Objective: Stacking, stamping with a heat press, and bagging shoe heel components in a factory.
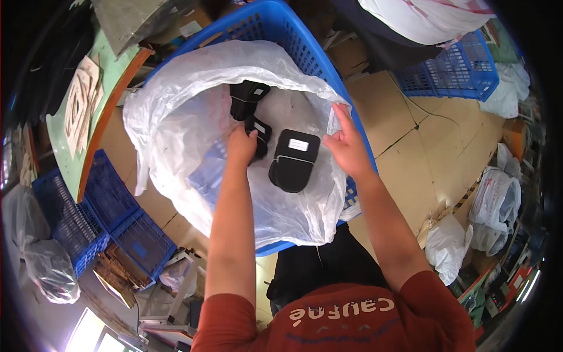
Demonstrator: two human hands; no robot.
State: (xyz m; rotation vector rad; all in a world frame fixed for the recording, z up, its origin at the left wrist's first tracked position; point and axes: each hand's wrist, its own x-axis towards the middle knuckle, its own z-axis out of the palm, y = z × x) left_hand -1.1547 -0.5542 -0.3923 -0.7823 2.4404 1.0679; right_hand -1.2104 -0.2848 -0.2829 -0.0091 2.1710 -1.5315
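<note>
A large translucent white plastic bag (176, 141) lines a blue plastic basket (302, 44), its mouth spread wide. Inside, my left hand (240, 145) is closed on a black bundle (261, 134) with a small white label; its fingertips are partly hidden. Just beyond it lies another labelled black bundle (243, 100). Right of these rests a rounded black bundle (294, 167) with a white label and a pale band across it; their exact kind is unclear. My right hand (350, 144) lies against the bag's right rim, index finger stretched out and thumb apart.
A green-topped table (108, 82) with an orange edge and paper patterns (84, 105) stands to the left. Blue crates (114, 199) lie below it. Another blue basket (451, 70) stands at the far right. White bags (446, 246) sit on the tiled floor at right.
</note>
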